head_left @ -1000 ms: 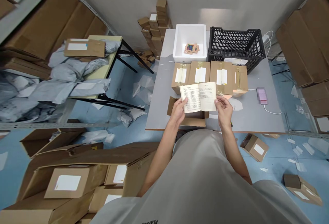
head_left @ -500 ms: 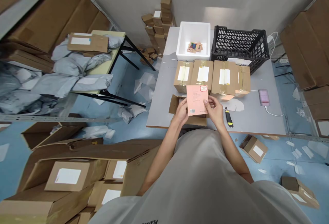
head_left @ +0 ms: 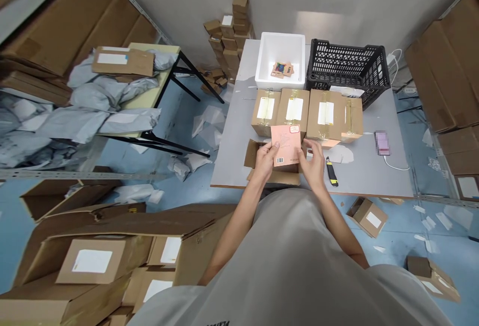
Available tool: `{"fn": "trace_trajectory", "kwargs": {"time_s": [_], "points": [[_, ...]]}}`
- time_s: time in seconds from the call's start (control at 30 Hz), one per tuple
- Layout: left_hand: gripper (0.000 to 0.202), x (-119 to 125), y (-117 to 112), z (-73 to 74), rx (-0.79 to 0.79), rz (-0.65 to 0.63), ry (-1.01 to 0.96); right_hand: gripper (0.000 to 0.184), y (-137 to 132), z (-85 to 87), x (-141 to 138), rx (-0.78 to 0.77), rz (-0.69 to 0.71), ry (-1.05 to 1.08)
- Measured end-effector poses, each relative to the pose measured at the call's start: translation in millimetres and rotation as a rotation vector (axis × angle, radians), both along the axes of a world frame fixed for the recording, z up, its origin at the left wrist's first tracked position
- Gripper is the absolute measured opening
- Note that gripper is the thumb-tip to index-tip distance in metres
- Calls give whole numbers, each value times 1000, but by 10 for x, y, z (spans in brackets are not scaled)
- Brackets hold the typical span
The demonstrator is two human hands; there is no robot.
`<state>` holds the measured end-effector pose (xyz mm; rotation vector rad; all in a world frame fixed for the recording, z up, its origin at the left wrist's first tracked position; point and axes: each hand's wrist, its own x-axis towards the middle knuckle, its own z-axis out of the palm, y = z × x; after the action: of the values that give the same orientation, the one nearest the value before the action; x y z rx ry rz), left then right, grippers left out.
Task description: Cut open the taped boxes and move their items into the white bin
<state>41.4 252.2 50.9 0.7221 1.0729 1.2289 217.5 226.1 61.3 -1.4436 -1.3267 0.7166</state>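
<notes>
I hold a thin pink book (head_left: 286,145), closed, back cover up with a barcode at its lower left. My left hand (head_left: 265,160) grips its left edge and my right hand (head_left: 312,162) is at its right edge, fingers curled against it. The book hovers over an open cardboard box (head_left: 275,175) at the near edge of the grey table (head_left: 374,171). Behind the book stands a row of taped cardboard boxes (head_left: 307,112) with white labels.
A utility knife (head_left: 331,171) lies right of my hands, a phone (head_left: 382,142) with a white cable further right. A white foam box (head_left: 281,60) and a black crate (head_left: 348,70) stand at the back. Cardboard boxes and grey mailers crowd the floor and side table.
A second ago the book was open in both hands; it has since been shut and turned back cover up, and now sits slightly lower over the open box.
</notes>
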Motion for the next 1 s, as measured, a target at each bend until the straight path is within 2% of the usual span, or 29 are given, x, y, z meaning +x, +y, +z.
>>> {"fn": "trace_trajectory", "kwargs": {"time_s": [0.1, 0.17, 0.23, 0.3, 0.37, 0.47, 0.53, 0.63, 0.73, 0.8, 0.93, 1.0], "points": [[65, 80, -62, 68, 78, 41, 116, 45, -66, 55, -121, 32, 74, -45], [71, 172, -132, 145, 120, 3, 128, 54, -85, 51, -218, -18, 93, 5], [80, 259, -189, 224, 160, -69, 101, 56, -70, 23, -275, -75, 42, 114], [77, 298, -202, 277, 202, -88, 104, 54, -27, -5, -265, -95, -31, 244], [65, 266, -168, 282, 223, 0, 168, 54, 18, -17, -203, -83, -77, 318], [49, 131, -88, 201, 172, 198, 305, 56, 49, -16, -93, -92, -83, 326], [45, 53, -62, 121, 129, 236, 324, 57, 44, -27, -55, -113, -69, 350], [42, 36, -86, 26, 92, 90, 211, 57, 39, -77, -57, -138, -45, 399], [53, 104, -137, -23, 55, -108, 146, 56, 70, -129, -78, -160, -22, 403], [59, 139, -150, -44, 49, -127, 142, 55, 99, -139, -88, -142, -18, 399], [59, 127, -145, -57, 42, 92, 172, 64, 83, -96, -150, -50, -99, 309], [50, 123, -173, -16, 68, 186, 243, 70, 24, -69, -233, -60, -66, 302]]}}
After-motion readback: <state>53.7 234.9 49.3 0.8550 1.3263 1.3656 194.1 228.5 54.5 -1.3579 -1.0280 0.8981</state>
